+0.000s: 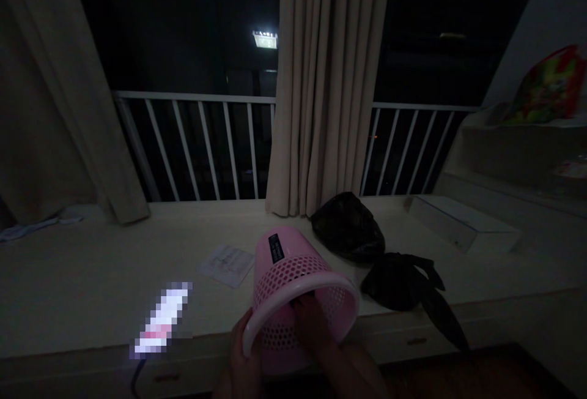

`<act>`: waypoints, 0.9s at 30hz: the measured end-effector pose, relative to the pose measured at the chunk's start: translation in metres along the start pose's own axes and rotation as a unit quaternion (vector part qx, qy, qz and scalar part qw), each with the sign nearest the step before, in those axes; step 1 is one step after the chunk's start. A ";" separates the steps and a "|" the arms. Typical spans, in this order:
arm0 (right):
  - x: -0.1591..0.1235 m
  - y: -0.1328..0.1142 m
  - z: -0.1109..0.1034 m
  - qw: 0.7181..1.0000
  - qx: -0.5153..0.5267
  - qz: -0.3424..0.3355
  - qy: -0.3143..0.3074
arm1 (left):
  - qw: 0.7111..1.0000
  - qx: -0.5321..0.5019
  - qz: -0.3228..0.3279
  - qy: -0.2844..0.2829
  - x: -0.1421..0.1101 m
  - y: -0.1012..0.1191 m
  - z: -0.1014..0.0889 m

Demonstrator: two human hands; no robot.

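Note:
A pink plastic wastebasket (296, 246) with a band of honeycomb holes and a black label is tipped at the sill's front edge, its mouth towards me. My left hand (244, 347) is closed around the lower left of its rim. Through the mouth reaches my right hand (310, 320), near something dark inside; its fingertips are in shadow, so I cannot tell what they hold. Just right of the basket lie a bulging black plastic bag (348, 227) and a smaller tied black bag (394, 283) with its ends trailing over the edge.
A paper sheet (227, 264) lies left of the basket on the pale sill (114, 270). A lit, blurred-out screen (162, 319) with a cable is near the front. Further right rests a white box (463, 221). Curtains (323, 81) and a railing (197, 98) stand behind.

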State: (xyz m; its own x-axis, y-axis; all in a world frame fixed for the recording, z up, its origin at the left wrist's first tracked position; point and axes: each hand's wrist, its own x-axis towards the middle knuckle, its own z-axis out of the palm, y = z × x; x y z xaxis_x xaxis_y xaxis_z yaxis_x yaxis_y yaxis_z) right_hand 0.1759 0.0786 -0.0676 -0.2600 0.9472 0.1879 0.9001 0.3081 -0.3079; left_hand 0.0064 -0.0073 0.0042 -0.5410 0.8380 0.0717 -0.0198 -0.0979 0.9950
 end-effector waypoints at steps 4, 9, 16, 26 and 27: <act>0.002 0.002 0.006 1.000 0.003 0.008 -0.004 | 1.000 0.003 0.008 0.003 0.001 0.000 -0.001; 0.003 0.006 0.013 1.000 0.015 0.019 -0.008 | 1.000 0.007 0.008 0.003 0.003 -0.007 -0.002; 0.004 0.010 0.017 0.996 0.073 0.038 -0.023 | 1.000 -0.002 -0.011 -0.003 0.006 -0.012 -0.004; -0.022 0.004 -0.002 0.933 0.242 0.225 -0.140 | 1.000 0.009 -0.020 0.009 0.003 0.001 0.000; -0.037 0.003 -0.012 0.919 0.262 0.251 -0.156 | 1.000 0.020 -0.018 0.009 0.004 0.001 -0.001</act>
State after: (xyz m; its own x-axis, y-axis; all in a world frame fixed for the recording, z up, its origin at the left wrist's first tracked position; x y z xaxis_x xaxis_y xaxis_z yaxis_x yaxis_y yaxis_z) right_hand 0.1921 0.0430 -0.0644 -0.0187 0.9360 -0.3515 0.6635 -0.2514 -0.7047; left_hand 0.0038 -0.0048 0.0049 -0.5554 0.8309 0.0341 -0.0072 -0.0458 0.9989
